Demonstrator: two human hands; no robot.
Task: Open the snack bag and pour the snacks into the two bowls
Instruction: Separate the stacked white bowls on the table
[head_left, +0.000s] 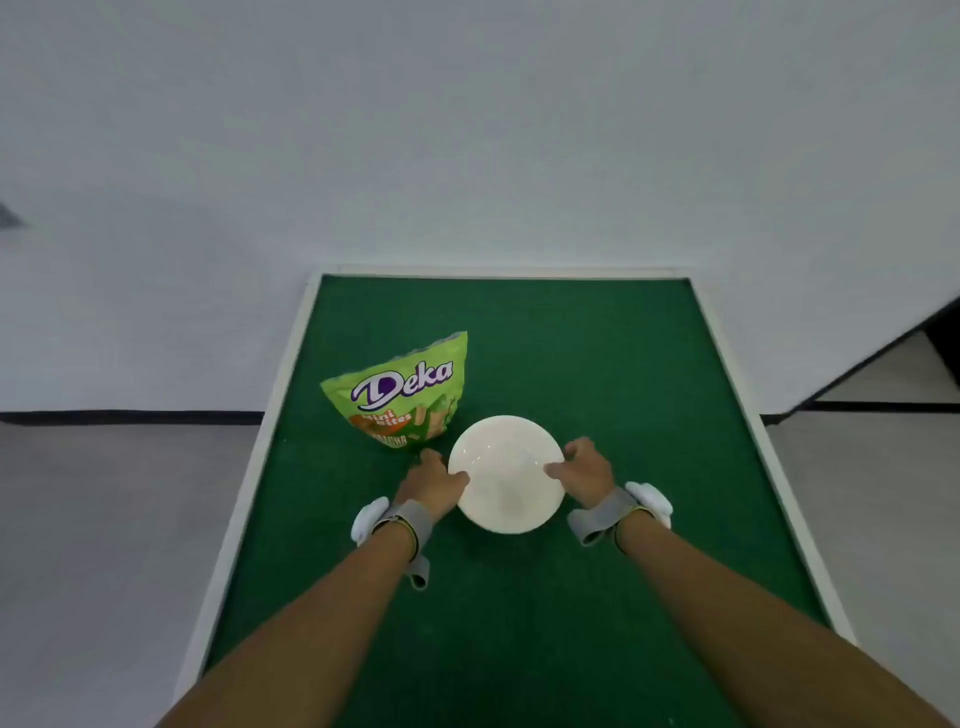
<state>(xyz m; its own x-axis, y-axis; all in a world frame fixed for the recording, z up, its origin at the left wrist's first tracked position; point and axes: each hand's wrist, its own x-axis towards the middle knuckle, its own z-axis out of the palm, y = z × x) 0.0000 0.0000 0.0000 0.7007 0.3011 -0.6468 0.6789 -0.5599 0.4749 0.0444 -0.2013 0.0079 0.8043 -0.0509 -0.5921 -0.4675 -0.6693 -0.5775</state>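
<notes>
While my left hand (435, 486) and right hand (584, 470) clasp the white bowl's (506, 475) rim from either side, the sealed snack bag (397, 395) stands just beyond-left on the bench (597, 364), nearest my left.

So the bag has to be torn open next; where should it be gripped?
Likely the flat crimped top edge of the snack bag, pinched from above. The bag stands upright with that seam on top, tilted and clear, while the white bowl crowds its base.
</notes>
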